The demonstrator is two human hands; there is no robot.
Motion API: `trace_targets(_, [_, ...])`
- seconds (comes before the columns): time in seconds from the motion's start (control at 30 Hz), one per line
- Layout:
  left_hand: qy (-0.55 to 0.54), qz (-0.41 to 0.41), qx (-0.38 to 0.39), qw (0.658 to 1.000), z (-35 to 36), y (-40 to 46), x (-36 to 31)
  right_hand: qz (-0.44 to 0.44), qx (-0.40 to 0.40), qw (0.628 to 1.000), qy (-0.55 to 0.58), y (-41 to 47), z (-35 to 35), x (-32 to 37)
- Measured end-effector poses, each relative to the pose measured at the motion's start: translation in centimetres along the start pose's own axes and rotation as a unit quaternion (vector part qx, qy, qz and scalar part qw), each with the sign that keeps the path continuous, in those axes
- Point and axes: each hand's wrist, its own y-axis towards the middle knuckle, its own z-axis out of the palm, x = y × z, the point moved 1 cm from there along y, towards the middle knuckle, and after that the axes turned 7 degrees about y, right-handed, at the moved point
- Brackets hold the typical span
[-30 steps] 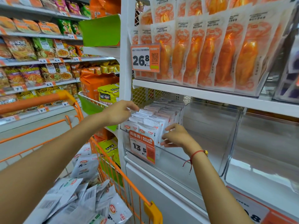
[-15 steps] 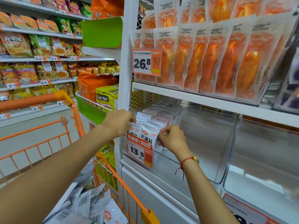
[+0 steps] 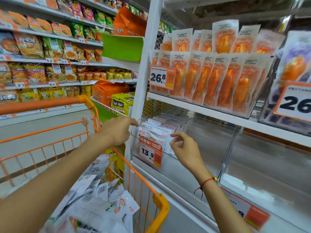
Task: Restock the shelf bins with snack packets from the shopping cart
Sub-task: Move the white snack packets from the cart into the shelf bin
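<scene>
Now that both hands have let go of the front packets, the left hand (image 3: 117, 130) and right hand (image 3: 182, 148) hover loosely open beside the clear bin (image 3: 168, 158); white packets (image 3: 158, 132) stand inside, more wait in the cart (image 3: 161, 204) below it.

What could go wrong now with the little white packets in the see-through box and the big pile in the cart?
1. The white packets stand packed up to the front rim of the clear bin; as the left hand and right hand work at them, the front ones might tip out.
2. The packets in the cart lie in a loose heap, so some could slip over the orange cart rim.
</scene>
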Motion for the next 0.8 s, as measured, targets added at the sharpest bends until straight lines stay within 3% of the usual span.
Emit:
trace_targets(0.1, [-0.023,-0.021,0.029,0.999,-0.5,-3.6,2.1,-0.077,0.025,0.996,-0.022,-1.6,1.0,2.6])
trace_targets(0.23, [-0.034,-0.071,0.085,0.993,1.4,-8.3,5.0,-0.129,0.152,0.977,-0.070,-3.3,4.6,5.6])
trace_targets(0.33, [0.006,-0.094,0.171,0.981,4.4,-10.3,6.9,-0.128,0.279,0.939,-0.153,-4.4,8.0,6.6])
trace_targets(0.5, [0.021,-0.075,0.282,0.956,7.5,-12.2,9.7,-0.105,0.398,0.857,-0.309,-5.1,12.6,7.5])
trace_targets(0.6, [-0.039,-0.070,0.267,0.960,7.3,-12.7,10.3,-0.102,0.471,0.811,-0.333,-5.0,15.0,7.1])
trace_targets(0.8, [-0.087,-0.175,0.129,0.972,7.5,-12.2,11.2,-0.193,0.391,0.830,-0.348,-3.1,19.4,6.4])
